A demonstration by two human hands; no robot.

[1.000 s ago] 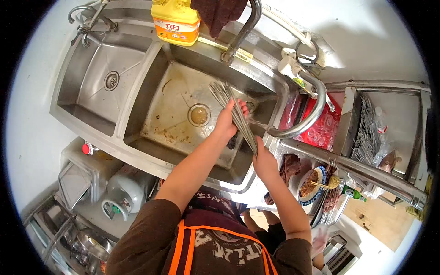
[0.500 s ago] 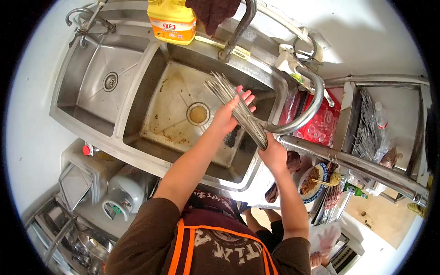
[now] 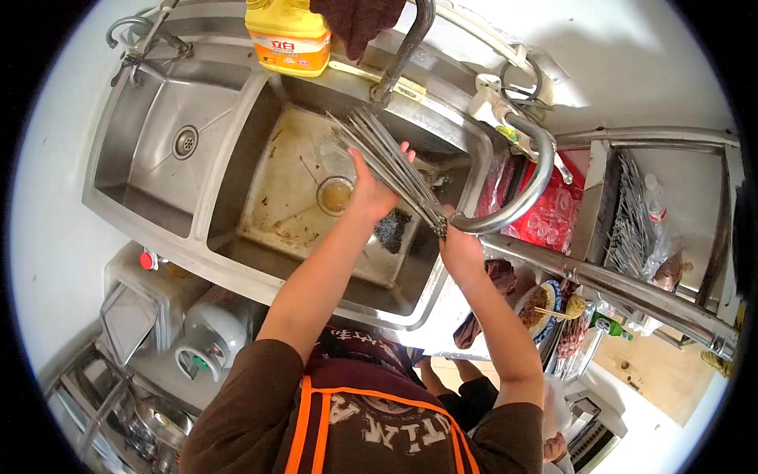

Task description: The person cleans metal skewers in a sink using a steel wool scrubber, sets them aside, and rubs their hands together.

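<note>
A bundle of long metal skewers (image 3: 385,162) slants above the right-hand sink basin (image 3: 260,197). My left hand (image 3: 374,188) is under the bundle's middle, its thumb on the near side and fingertips showing beyond the far side. At the lower right end, my right hand (image 3: 461,251) is closed around the skewers. Their upper left ends fan out slightly over the basin. A dark scouring pad (image 3: 392,231) lies on the basin floor below the hands. Brownish water or residue sits in the drain (image 3: 335,195).
A curved metal pipe (image 3: 545,170) arches close by my right hand. A yellow detergent jug (image 3: 289,43) and a brush (image 3: 407,87) stand along the back ledge. More skewers (image 3: 629,217) lie on the right shelf. Below right is a plate of food (image 3: 537,304); another person's hand (image 3: 555,448) shows.
My left hand has shifted down and left along the skewers, and their upper ends have moved left. The fingers now show less, and the scouring pad is more exposed.
</note>
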